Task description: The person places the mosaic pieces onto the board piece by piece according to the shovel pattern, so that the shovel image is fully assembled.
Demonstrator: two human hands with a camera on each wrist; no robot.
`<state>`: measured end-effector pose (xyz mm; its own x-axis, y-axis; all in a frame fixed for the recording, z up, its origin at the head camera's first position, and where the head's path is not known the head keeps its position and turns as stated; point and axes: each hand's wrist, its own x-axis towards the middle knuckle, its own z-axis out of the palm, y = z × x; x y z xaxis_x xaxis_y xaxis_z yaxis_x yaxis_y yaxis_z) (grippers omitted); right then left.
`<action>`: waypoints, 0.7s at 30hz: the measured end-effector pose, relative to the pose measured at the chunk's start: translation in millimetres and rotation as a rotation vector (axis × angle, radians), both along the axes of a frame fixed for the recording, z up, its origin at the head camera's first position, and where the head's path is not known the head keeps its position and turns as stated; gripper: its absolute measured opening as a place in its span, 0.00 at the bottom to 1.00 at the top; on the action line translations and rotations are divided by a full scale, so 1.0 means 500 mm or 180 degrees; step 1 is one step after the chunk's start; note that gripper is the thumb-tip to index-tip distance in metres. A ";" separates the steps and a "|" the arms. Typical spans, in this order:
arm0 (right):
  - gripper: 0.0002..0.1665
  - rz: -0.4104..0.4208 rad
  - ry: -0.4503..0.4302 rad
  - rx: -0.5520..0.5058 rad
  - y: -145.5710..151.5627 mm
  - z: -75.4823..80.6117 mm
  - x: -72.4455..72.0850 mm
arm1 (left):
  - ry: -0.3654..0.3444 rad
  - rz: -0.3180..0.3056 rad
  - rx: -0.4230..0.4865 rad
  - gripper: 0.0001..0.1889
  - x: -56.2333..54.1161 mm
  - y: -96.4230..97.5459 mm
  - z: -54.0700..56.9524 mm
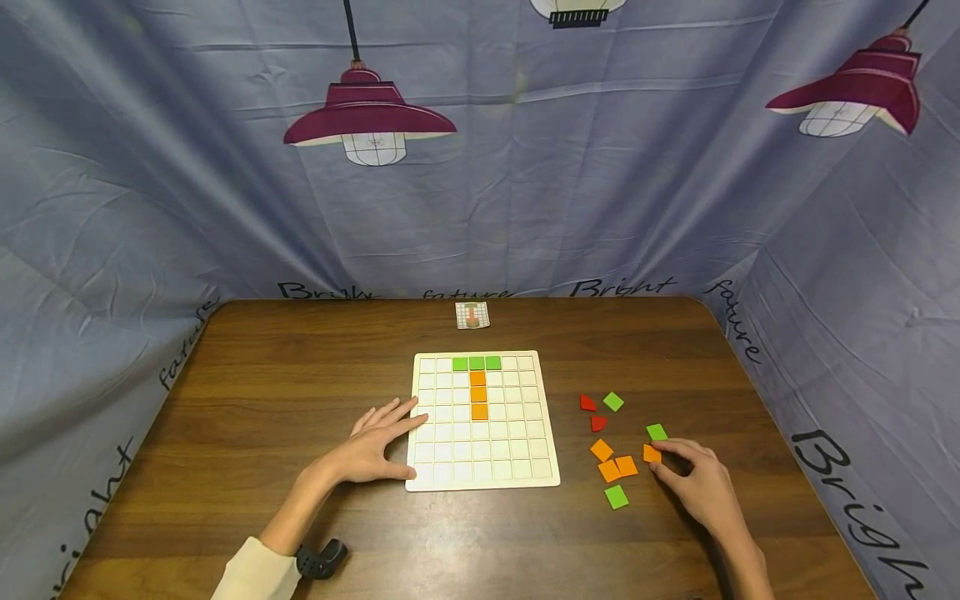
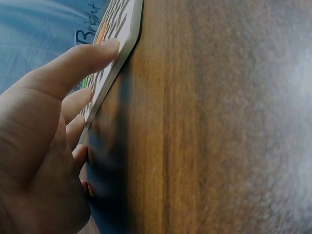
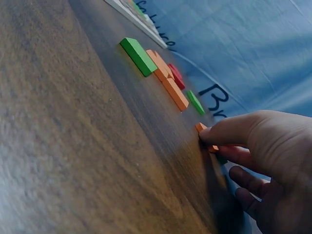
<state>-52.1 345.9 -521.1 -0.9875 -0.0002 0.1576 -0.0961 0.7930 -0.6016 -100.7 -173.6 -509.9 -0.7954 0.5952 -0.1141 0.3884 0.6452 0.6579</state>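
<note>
A white grid board [image 1: 450,454] carries a row of green square tiles [image 1: 477,363] near its far edge, with a column of orange square tiles [image 1: 478,394] below the middle one. My left hand [image 1: 372,448] rests at the board's left edge, fingers spread and thumb near the front corner. To the right of the board, my right hand [image 1: 703,487] pinches an orange square tile [image 1: 651,454] between thumb and index finger, close over the table. Just beyond that tile lies a green tile [image 1: 657,432]. The right wrist view shows the thumb [image 3: 229,129] against the orange tile's side.
Between board and right hand lie loose orange tiles [image 1: 609,471], a nearer green tile [image 1: 617,497], a farther green tile [image 1: 613,402] and two red pieces [image 1: 597,423]. A small picture card [image 1: 472,315] lies at the back of the wooden table [image 1: 300,350]. A printed curtain [image 1: 480,208] hangs behind.
</note>
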 end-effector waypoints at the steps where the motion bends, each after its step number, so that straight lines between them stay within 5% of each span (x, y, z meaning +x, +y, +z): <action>1: 0.19 0.0006 0.0000 0.0011 0.000 0.000 -0.001 | 0.0000 0.0000 0.0002 0.44 0.000 0.000 0.000; 21: 0.16 0.0307 0.0431 -0.0007 -0.086 0.035 -0.041 | 0.0026 0.0013 -0.0028 0.44 -0.001 -0.001 0.001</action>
